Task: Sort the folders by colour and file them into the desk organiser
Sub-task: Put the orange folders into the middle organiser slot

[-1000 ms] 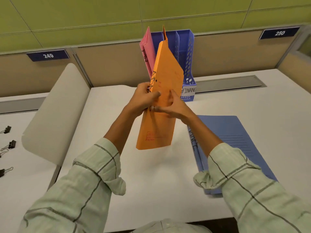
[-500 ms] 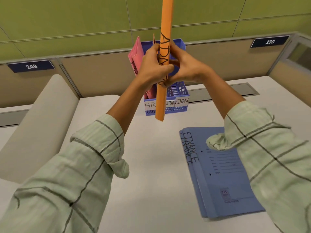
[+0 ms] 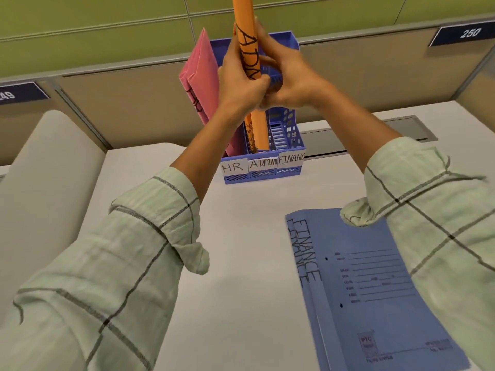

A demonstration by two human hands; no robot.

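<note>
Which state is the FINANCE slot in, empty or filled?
Empty as far as visible: the FINANCE slot shows only bare lattice, while the blue folders lie flat on the desk. Its upper part is hidden behind the hands.

My orange card folder, spine marked ADM, stands upright with its lower end in the middle slot of the blue plastic desk organiser. Pink card folders lean in its HR slot; blue FINANCE folders lie stacked flat on the desk.

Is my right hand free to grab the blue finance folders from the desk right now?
Probably not yet. Your right hand is clasped with the left hand around the orange folder at the organiser's middle slot. The blue folders lie uncovered beneath your right sleeve, so once you let go nothing blocks them.
</note>
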